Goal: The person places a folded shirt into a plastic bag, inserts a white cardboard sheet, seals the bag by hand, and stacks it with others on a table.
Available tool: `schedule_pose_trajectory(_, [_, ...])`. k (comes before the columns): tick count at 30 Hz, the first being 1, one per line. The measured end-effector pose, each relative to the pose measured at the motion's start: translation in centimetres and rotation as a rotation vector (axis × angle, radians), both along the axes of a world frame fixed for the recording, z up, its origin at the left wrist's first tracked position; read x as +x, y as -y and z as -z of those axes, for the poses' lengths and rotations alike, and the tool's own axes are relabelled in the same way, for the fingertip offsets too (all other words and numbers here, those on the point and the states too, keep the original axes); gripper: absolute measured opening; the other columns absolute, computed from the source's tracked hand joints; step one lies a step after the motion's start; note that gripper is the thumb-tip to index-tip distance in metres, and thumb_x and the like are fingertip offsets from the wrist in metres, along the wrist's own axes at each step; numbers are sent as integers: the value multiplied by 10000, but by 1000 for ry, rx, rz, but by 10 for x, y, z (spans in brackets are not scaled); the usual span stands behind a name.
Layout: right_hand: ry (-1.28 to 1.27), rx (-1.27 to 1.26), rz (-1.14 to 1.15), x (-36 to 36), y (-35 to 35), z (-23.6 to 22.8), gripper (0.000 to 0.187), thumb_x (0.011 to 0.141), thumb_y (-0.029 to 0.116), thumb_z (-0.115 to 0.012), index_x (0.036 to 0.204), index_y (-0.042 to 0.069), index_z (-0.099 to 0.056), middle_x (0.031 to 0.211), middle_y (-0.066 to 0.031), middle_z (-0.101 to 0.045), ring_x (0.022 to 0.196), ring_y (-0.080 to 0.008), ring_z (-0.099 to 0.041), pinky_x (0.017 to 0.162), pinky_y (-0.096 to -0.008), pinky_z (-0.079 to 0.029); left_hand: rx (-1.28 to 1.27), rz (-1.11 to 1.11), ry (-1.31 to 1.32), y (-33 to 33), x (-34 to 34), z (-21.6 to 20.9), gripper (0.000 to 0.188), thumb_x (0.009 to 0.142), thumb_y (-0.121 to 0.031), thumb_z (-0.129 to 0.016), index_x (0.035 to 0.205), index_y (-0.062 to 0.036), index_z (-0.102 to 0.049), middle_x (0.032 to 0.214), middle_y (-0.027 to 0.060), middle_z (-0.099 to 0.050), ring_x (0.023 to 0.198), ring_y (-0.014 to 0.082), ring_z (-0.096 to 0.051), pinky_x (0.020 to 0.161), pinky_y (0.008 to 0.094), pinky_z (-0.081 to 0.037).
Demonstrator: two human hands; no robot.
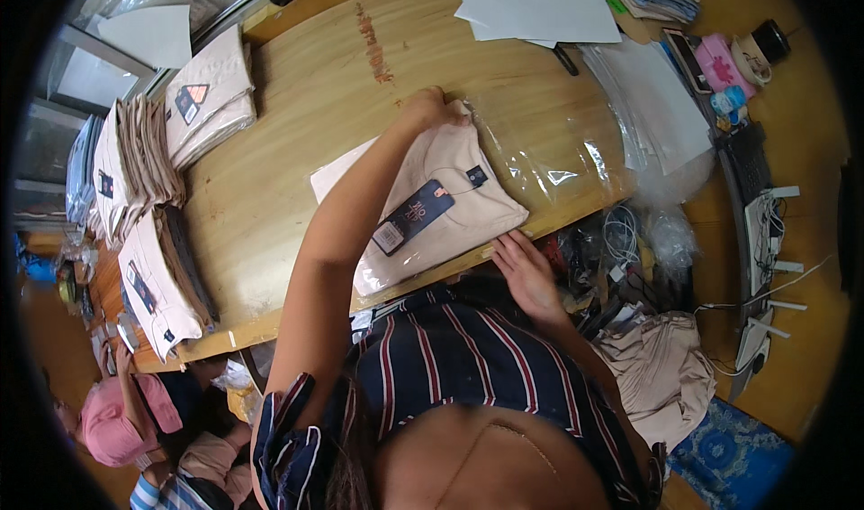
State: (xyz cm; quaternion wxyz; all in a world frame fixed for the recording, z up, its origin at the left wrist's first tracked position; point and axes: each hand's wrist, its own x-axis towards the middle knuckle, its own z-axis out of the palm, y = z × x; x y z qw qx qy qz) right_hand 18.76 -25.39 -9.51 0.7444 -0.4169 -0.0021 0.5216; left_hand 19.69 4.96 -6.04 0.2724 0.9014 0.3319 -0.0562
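Note:
A folded cream shirt [450,208] lies on the wooden table in front of me, with a dark blue hang tag [414,217] on its front. Clear plastic bag film [540,163] shines over its near part and spreads flat to its right. My left hand [432,111] reaches across the shirt, its fingers curled on the far corner; the fingertips are partly hidden. At the near right corner, my right hand [526,271] rests against the table's edge, fingers stretched out and touching the shirt or its film. A white sheet edge [337,168] shows at the shirt's left.
Stacks of folded shirts [135,168] line the table's left end. White sheets [535,6] and clear bags [643,105] lie at the far right. Beyond my right arm are a router [760,276], cables and a heap of beige cloth [661,370]. Another person [126,411] sits at lower left.

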Motion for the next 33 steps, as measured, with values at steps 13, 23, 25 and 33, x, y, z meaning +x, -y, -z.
schedule_pose_trajectory(13, [829, 207, -167, 123, -162, -139, 216, 769, 109, -595, 939, -25, -581, 868, -65, -610, 799, -103, -543, 746, -217, -419, -624, -55, 833, -77, -101, -151, 175, 685, -100, -685, 813, -26, -591, 736, 12, -601, 680, 75, -551, 597, 192, -437])
schedule_pose_trajectory(23, [1880, 468, -198, 103, -142, -88, 293, 668, -111, -505, 871, 52, -639, 926, -77, -614, 923, -210, -563, 860, -307, -416, 114, 18, 761, 8, -192, -71, 118, 683, 26, -594, 786, -31, -589, 821, 75, -623, 807, 201, -578, 735, 295, -445])
schedule_pose_trajectory(25, [2008, 440, -331, 97, -118, -26, 327, 620, -121, -512, 864, 57, -637, 946, -94, -602, 967, -233, -543, 858, -334, -416, 133, 91, 681, 35, -205, 4, 152, 659, 25, -584, 802, -27, -580, 863, 95, -613, 900, 247, -550, 762, 326, -444])
schedule_pose_trajectory(33, [1856, 229, -442, 76, -74, -8, 87, 664, -52, -546, 738, -7, -556, 870, -85, -582, 812, -228, -565, 733, -322, -448, 327, 260, 671, 70, -217, 31, 101, 695, -27, -567, 788, -8, -536, 875, 128, -583, 828, 276, -566, 727, 319, -466])
